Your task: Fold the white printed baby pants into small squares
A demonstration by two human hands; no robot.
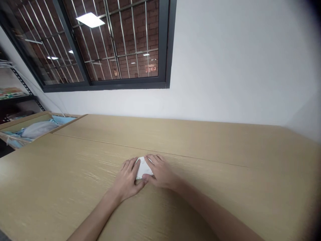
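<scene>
Well, the white paper point(143, 168) sits right between my two hands, low and close over the tabletop point(75, 187); I can't tell whether it lies flat there or is lifted a touch. I call it paper, though it may be something stiffer, and its faint print is too small to read. My left hand point(128, 175) has it pinched along its left side, forefinger on top and thumb under the near edge. My right hand point(160, 172) is closed on the other side, forefinger over the far corner and thumb at the near one, so the two thumbs almost meet. If the thumbs press inward unevenly, I think the middle could buckle; if my hands pull different ways, an edge could crease or tear. My fingers also cover both sides, so a crooked edge could easily slip past me.

Around my hands, the tabletop shows shiny ripples, most clearly beyond my left knuckles. Loosening one side there might let the paper skid, if that surface is as slick as it looks. Just past my fingertips runs a seam point(100, 141), where a thin edge might catch if pushed away from me. The box point(71, 123) at the far left, the wall point(238, 67) and the window point(100, 43) are well apart from it all.
</scene>
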